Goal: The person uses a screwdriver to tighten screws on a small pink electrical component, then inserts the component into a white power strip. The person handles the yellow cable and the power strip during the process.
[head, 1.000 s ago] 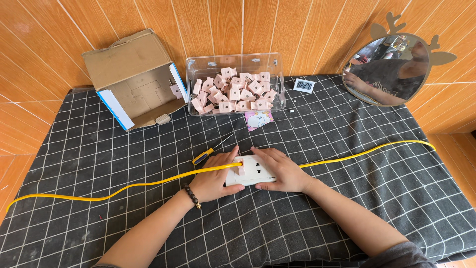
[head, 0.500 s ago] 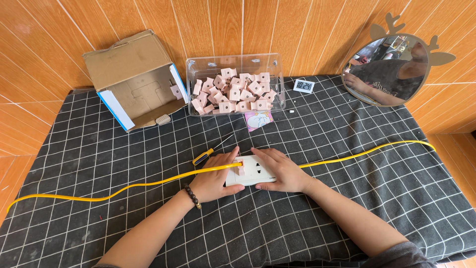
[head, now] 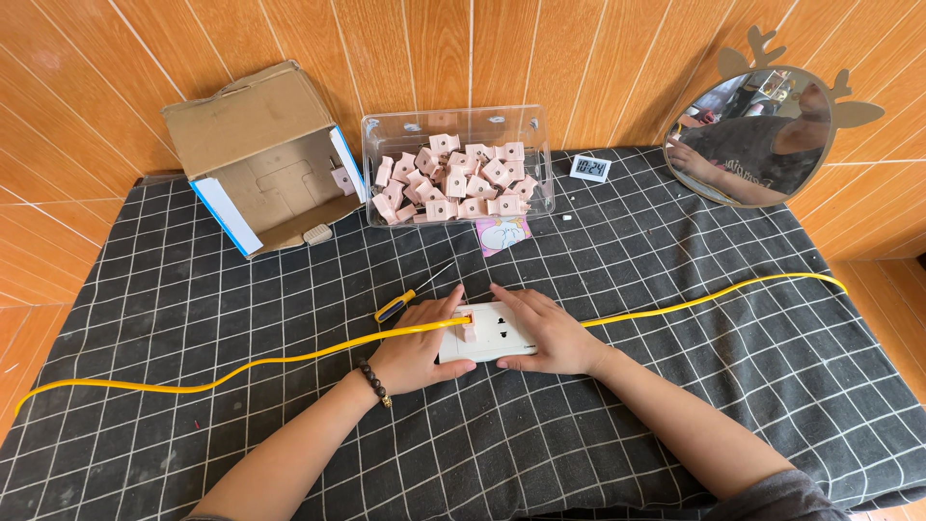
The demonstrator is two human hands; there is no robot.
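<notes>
A white wall-socket plate (head: 492, 333) lies on the black checked cloth (head: 675, 405) in the middle. My left hand (head: 415, 347) grips its left edge, where a small pink part (head: 468, 332) sits on it. My right hand (head: 548, 330) lies over its right side, holding it down. A long yellow cable (head: 289, 355) runs across the table and passes over the plate under both hands. A screwdriver with a yellow and dark handle (head: 397, 306) lies just beyond my left hand.
A clear plastic bin (head: 453, 123) with several pink parts stands at the back. An open cardboard box (head: 256, 159) lies on its side at the back left. A small digital clock (head: 589, 168), a pink card (head: 503, 234) and a round antlered mirror (head: 757, 135) are at the back right.
</notes>
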